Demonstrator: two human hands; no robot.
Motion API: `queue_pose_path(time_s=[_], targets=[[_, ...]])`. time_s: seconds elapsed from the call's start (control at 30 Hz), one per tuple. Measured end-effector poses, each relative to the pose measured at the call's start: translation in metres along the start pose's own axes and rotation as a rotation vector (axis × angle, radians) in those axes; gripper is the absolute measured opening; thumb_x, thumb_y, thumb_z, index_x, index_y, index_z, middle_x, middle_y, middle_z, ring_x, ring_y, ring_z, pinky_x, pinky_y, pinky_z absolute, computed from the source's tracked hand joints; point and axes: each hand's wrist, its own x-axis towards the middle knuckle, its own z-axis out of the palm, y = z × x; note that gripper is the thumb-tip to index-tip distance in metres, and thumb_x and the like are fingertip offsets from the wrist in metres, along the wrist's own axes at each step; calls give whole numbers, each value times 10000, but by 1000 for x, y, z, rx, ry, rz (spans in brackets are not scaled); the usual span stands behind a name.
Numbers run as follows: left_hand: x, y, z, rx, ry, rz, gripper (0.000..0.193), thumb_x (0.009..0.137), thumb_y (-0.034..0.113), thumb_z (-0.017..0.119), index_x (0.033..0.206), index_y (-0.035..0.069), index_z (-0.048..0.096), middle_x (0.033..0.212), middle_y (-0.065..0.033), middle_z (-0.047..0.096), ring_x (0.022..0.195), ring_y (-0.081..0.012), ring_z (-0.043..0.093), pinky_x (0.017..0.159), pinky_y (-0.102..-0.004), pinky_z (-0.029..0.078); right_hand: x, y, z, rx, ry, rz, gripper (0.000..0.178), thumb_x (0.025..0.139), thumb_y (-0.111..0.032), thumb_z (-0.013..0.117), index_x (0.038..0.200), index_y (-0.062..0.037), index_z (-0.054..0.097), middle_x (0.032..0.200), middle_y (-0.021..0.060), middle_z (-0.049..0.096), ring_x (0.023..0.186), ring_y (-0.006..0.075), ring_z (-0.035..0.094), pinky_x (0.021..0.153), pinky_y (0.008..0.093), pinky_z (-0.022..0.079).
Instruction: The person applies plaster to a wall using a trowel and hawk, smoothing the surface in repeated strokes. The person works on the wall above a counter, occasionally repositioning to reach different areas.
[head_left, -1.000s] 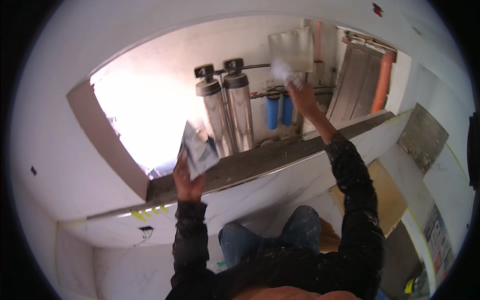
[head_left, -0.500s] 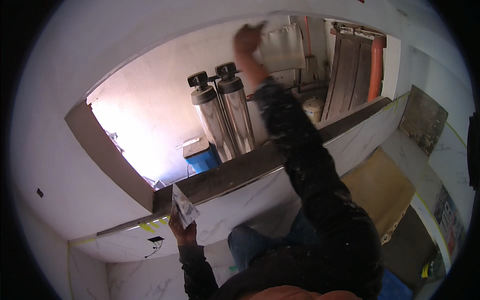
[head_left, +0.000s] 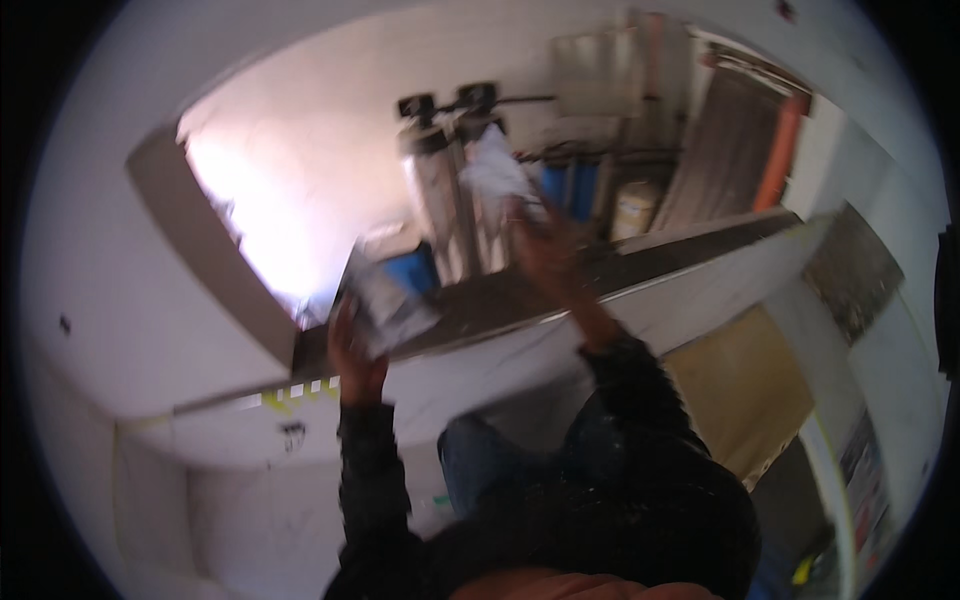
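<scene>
My left hand (head_left: 355,355) is closed round a flat, greyish-white plate-like tool (head_left: 392,305), held up in front of the ledge with what look like smears of plaster on it. Its exact kind is blurred. Out over the ledge, my right hand (head_left: 548,245) grips a flat trowel-like tool (head_left: 497,170). Its face looks white, and motion smears its outline and handle. The two tools are apart. Behind them, beyond the opening, stand two shiny metal tanks (head_left: 432,190) with dark heads.
The dark ledge (head_left: 480,318) of the wall opening runs across before me above marbled white tiles (head_left: 450,365). A blue box (head_left: 412,270), wooden boards (head_left: 725,140) and an orange pipe (head_left: 783,150) lie beyond. Tan sheeting (head_left: 740,390) and a stained board (head_left: 853,262) are at right.
My right hand has come down from high near the far wall, its white-faced tool now showing nearer the left one. My left hand has risen with its plate-like tool. The view has shifted.
</scene>
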Motion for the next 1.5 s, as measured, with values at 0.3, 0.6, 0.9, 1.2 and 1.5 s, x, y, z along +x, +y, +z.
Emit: queue_pose_path(time_s=[0.3, 0.6, 0.9, 1.2, 1.5], targets=[[28, 23, 132, 943, -194, 75, 286, 915, 160, 581, 1124, -34, 587, 870, -28, 617, 769, -105, 518, 744, -224, 415, -53, -50, -68, -782, -301, -446, 552, 764, 66, 491, 1243, -198, 563, 1271, 98, 519, 1190, 314, 453, 1025, 523, 306], [47, -14, 215, 950, -267, 328, 255, 957, 218, 519, 1025, -13, 602, 717, 0, 554, 588, -81, 446, 528, -268, 393, -84, 0, -84, -297, -306, -263, 461, 815, 35, 515, 1237, -139, 574, 1156, 100, 577, 1112, 298, 503, 962, 408, 395], [97, -116, 130, 66, -67, -168, 370, 953, 155, 446, 1268, -38, 469, 1291, -120, 515, 1138, -216, 538, 963, -354, 443, 3, 44, -220, 910, 303, 183, 367, 926, -106, 502, 1245, 56, 421, 1202, 189, 542, 1066, 324, 577, 826, 484, 541], [51, -235, 14, 954, -239, 73, 344, 921, 253, 549, 1055, -56, 619, 1025, -106, 633, 967, -193, 565, 866, -320, 411, 210, 59, -344, 222, 882, -215, 346, 927, -106, 488, 1249, 20, 465, 1081, 121, 558, 838, 174, 562, 684, 306, 455], [47, -227, 19, 1029, -234, 123, 247, 902, 210, 565, 928, -17, 660, 728, -53, 562, 711, -140, 495, 708, -310, 419, 317, 63, -290, -466, 1214, -463, 560, 869, -86, 466, 1379, 36, 267, 1165, 246, 485, 997, 377, 520, 891, 414, 421]])
